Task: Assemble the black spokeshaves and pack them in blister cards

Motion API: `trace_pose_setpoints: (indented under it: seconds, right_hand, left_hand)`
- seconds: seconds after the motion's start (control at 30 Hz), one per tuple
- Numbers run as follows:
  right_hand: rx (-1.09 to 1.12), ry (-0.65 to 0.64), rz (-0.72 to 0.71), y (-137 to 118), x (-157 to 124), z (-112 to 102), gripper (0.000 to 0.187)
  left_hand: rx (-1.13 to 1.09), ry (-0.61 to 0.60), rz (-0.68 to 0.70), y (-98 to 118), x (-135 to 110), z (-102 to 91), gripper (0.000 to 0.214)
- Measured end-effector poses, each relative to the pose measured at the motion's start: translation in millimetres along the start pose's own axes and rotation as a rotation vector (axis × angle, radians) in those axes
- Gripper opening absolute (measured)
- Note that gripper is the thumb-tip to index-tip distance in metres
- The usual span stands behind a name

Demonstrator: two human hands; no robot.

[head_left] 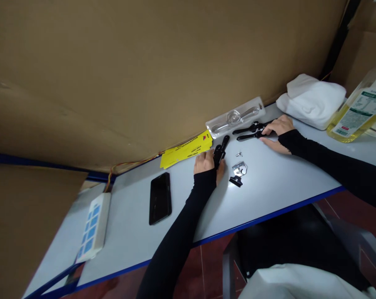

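My left hand (204, 164) is closed around a black spokeshave body (225, 143), which stands at a slant over the table with one handle pointing up and away. Further right, my right hand (279, 129) has its fingers curled on the right end of another black spokeshave body (246, 137). A further black spokeshave body (250, 127) lies just behind that one. Between my hands lie small screws (239, 154), flat shiny metal plates (240, 168) and a small black clamping piece (236, 181).
Yellow printed cards (186, 153) and a clear blister pack (234, 119) lie along the cardboard wall. A black phone (160, 198) and a white power strip (96, 222) are at left. A white cloth bundle (312, 99) and a bottle of yellow liquid (359, 108) stand at right.
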State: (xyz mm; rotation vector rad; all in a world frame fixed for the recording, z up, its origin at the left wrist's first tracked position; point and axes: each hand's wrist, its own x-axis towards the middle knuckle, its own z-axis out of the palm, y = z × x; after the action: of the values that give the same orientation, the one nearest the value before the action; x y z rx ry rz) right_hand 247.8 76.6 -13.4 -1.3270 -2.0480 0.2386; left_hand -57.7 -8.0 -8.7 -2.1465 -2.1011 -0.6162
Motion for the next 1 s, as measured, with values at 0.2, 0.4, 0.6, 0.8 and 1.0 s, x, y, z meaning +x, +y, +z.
trace_pose_setpoints:
  seconds: [0.2, 0.4, 0.6, 0.8, 1.0]
  right_hand:
    - [0.031, -0.014, -0.028, -4, -1, 0, 0.014]
    - [0.070, -0.035, -0.082, -11, -2, -6, 0.013]
    - [0.245, 0.006, -0.033, -31, -10, -12, 0.022]
    - [0.915, -0.519, 0.100, -43, -16, -28, 0.051]
    - [0.692, -0.914, 0.038, -49, -25, -29, 0.042]
  left_hand:
    - [-0.067, -0.010, -0.015, 1, -2, -1.1, 0.038]
    - [-0.108, 0.036, 0.015, 4, -2, -6.3, 0.024]
    - [-0.817, 0.065, -0.132, 21, 0, -13.5, 0.029]
    - [-1.282, -0.615, -0.128, 50, -16, -29.7, 0.044]
    - [-1.279, -0.944, -0.146, 52, -19, -33.9, 0.049]
